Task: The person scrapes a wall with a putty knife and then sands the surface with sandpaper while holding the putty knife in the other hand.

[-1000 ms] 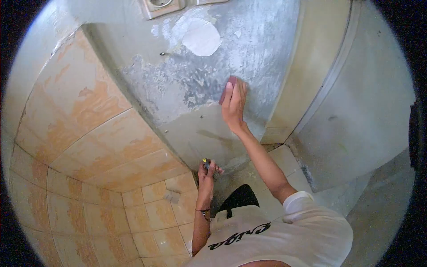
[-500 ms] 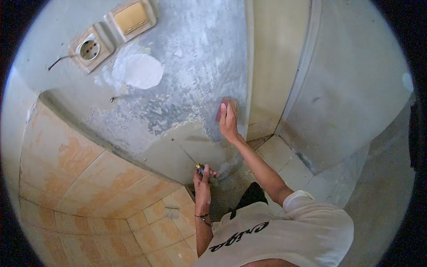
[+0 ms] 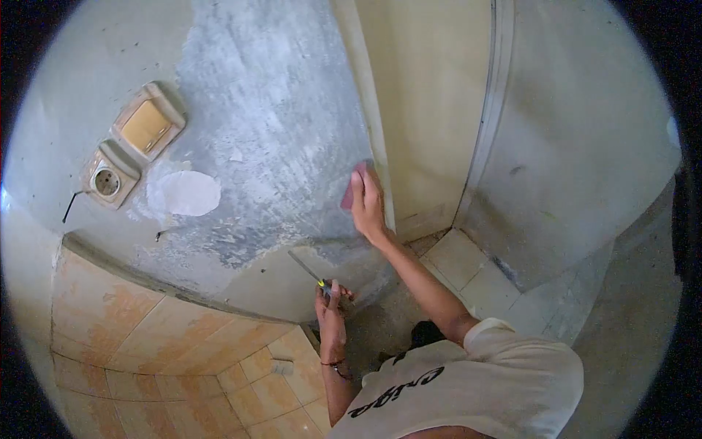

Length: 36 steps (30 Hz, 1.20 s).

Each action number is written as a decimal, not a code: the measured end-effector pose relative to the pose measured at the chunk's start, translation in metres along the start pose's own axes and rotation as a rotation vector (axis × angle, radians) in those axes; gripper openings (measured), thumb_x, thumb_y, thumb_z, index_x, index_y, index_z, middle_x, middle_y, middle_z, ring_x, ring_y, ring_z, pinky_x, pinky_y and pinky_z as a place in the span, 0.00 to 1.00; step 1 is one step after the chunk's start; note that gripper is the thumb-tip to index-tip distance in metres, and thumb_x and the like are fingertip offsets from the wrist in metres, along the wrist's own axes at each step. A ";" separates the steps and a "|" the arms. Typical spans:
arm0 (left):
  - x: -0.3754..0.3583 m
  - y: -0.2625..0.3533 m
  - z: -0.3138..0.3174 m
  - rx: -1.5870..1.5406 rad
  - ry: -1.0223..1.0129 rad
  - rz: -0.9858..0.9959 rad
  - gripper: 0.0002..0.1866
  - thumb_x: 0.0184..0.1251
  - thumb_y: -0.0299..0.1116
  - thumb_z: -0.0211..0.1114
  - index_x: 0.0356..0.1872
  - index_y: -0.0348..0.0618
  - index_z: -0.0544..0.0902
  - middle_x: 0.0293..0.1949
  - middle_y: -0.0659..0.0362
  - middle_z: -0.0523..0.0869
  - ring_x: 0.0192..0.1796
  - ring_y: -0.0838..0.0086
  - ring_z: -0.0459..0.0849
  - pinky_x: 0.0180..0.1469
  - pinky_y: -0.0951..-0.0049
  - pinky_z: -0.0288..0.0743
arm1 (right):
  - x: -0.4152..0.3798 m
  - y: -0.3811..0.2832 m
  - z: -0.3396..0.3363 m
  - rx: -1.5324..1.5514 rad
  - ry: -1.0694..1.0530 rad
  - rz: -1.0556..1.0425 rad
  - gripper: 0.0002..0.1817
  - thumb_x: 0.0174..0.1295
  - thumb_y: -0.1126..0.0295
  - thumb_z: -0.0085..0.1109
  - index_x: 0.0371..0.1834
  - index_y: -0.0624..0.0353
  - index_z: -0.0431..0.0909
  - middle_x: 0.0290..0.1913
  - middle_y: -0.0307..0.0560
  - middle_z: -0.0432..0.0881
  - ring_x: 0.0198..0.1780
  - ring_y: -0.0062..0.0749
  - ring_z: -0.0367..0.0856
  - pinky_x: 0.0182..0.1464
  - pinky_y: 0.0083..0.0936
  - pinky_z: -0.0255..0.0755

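Observation:
My right hand (image 3: 368, 208) grips a reddish-brown sanding block (image 3: 346, 197), pressed flat to the wall (image 3: 285, 146) near its right corner. The wall there is grey and scraped, with paint worn off in patches. Lower down, my left hand (image 3: 331, 311) is closed round the handle of a screwdriver (image 3: 304, 266). Its long thin shaft points up and left, and a yellow collar shows above the fingers. Most of the handle is hidden in the hand.
A light switch (image 3: 145, 128) and a socket (image 3: 107, 181) sit on the wall at left, near a white filler patch (image 3: 191, 193). Below runs a ledge of orange-patterned tiles (image 3: 139, 322). A cream door frame (image 3: 439, 95) stands right of the wall.
The view has shifted, so the switch and socket now appear lower and further left. The sanding block remains against the wall near its right edge; the screwdriver stays in my left hand.

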State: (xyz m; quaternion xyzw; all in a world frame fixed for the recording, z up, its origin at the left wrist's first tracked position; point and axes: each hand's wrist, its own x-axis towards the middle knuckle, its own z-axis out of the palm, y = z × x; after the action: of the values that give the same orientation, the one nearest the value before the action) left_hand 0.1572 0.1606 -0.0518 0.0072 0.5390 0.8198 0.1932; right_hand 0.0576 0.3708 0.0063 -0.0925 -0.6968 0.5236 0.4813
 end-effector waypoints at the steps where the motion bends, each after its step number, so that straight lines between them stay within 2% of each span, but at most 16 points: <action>1: -0.001 0.002 0.009 0.017 0.013 0.013 0.11 0.80 0.38 0.62 0.50 0.43 0.73 0.36 0.62 0.75 0.42 0.73 0.78 0.49 0.64 0.76 | 0.012 -0.006 -0.001 0.000 -0.002 0.008 0.17 0.80 0.63 0.46 0.49 0.69 0.77 0.37 0.58 0.76 0.43 0.55 0.75 0.50 0.47 0.68; 3: -0.001 0.003 0.025 0.032 0.028 0.034 0.11 0.80 0.39 0.62 0.50 0.43 0.73 0.37 0.62 0.75 0.42 0.73 0.78 0.50 0.64 0.76 | 0.030 -0.010 -0.003 -0.021 0.045 -0.176 0.16 0.80 0.64 0.47 0.46 0.67 0.77 0.35 0.54 0.76 0.40 0.53 0.74 0.47 0.46 0.67; 4: 0.000 0.002 0.031 0.031 0.035 0.033 0.12 0.80 0.39 0.62 0.50 0.43 0.73 0.37 0.62 0.76 0.42 0.73 0.78 0.51 0.64 0.76 | 0.031 -0.007 -0.007 -0.018 0.044 -0.176 0.16 0.80 0.64 0.47 0.46 0.67 0.77 0.35 0.54 0.76 0.40 0.53 0.74 0.47 0.46 0.67; 6: 0.001 0.002 0.046 0.030 0.041 0.030 0.12 0.80 0.39 0.62 0.50 0.43 0.73 0.37 0.62 0.76 0.42 0.73 0.78 0.51 0.65 0.76 | 0.023 0.001 -0.017 -0.058 -0.062 -0.250 0.14 0.79 0.65 0.49 0.44 0.67 0.77 0.35 0.55 0.76 0.40 0.54 0.74 0.46 0.46 0.67; 7: 0.001 0.001 0.053 0.033 0.057 0.025 0.12 0.80 0.40 0.62 0.50 0.43 0.73 0.37 0.63 0.76 0.43 0.73 0.78 0.51 0.64 0.76 | 0.014 0.008 -0.022 -0.097 -0.105 -0.236 0.13 0.78 0.65 0.51 0.42 0.67 0.76 0.36 0.58 0.76 0.42 0.55 0.75 0.47 0.46 0.67; 11: 0.003 -0.006 0.074 0.023 0.105 0.038 0.12 0.80 0.39 0.62 0.50 0.43 0.73 0.37 0.63 0.75 0.43 0.73 0.78 0.51 0.64 0.76 | -0.020 0.050 -0.025 -0.091 -0.058 -0.141 0.14 0.77 0.63 0.54 0.40 0.65 0.76 0.34 0.55 0.77 0.41 0.55 0.76 0.46 0.45 0.68; 14: 0.006 -0.014 0.081 0.018 0.119 0.034 0.11 0.81 0.38 0.61 0.50 0.43 0.73 0.37 0.64 0.75 0.43 0.73 0.77 0.49 0.65 0.76 | -0.012 0.041 -0.035 -0.043 -0.163 -0.026 0.14 0.77 0.62 0.54 0.41 0.65 0.78 0.34 0.56 0.78 0.41 0.55 0.77 0.47 0.44 0.69; 17: 0.008 -0.023 0.085 0.006 0.110 0.038 0.09 0.81 0.36 0.60 0.51 0.43 0.73 0.37 0.63 0.76 0.43 0.74 0.77 0.49 0.65 0.76 | -0.007 0.040 -0.041 -0.001 -0.217 -0.010 0.13 0.76 0.65 0.57 0.45 0.66 0.78 0.37 0.55 0.79 0.39 0.53 0.79 0.46 0.40 0.72; 24: 0.017 -0.039 0.101 0.037 0.163 0.040 0.10 0.81 0.34 0.60 0.53 0.42 0.73 0.38 0.63 0.76 0.43 0.74 0.77 0.49 0.65 0.76 | -0.032 0.082 -0.052 -0.019 -0.231 -0.051 0.14 0.77 0.63 0.56 0.45 0.67 0.79 0.37 0.56 0.79 0.42 0.52 0.79 0.47 0.40 0.72; 26: 0.018 -0.044 0.106 0.040 0.166 0.032 0.10 0.81 0.35 0.61 0.52 0.42 0.73 0.38 0.63 0.76 0.42 0.74 0.78 0.49 0.66 0.76 | -0.032 0.080 -0.057 0.024 -0.340 0.087 0.13 0.76 0.65 0.56 0.46 0.66 0.80 0.41 0.58 0.81 0.46 0.54 0.80 0.51 0.42 0.72; 31: 0.016 -0.054 0.115 0.055 0.172 0.064 0.11 0.79 0.36 0.63 0.51 0.42 0.74 0.38 0.62 0.77 0.42 0.74 0.78 0.49 0.65 0.76 | -0.034 0.094 -0.057 -0.025 -0.302 -0.028 0.13 0.76 0.65 0.56 0.47 0.66 0.81 0.43 0.58 0.82 0.47 0.55 0.80 0.52 0.43 0.72; 36: 0.005 -0.056 0.115 0.036 0.212 0.056 0.11 0.78 0.36 0.65 0.51 0.43 0.75 0.37 0.62 0.78 0.41 0.74 0.77 0.48 0.68 0.74 | -0.024 0.073 -0.048 0.033 -0.230 0.066 0.13 0.76 0.65 0.56 0.47 0.66 0.81 0.43 0.58 0.83 0.47 0.56 0.80 0.53 0.42 0.72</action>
State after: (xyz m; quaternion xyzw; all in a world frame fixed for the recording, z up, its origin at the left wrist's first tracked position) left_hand 0.1958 0.2830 -0.0544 -0.0612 0.5706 0.8113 0.1118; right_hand 0.0801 0.4180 -0.0677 -0.0467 -0.7351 0.5579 0.3823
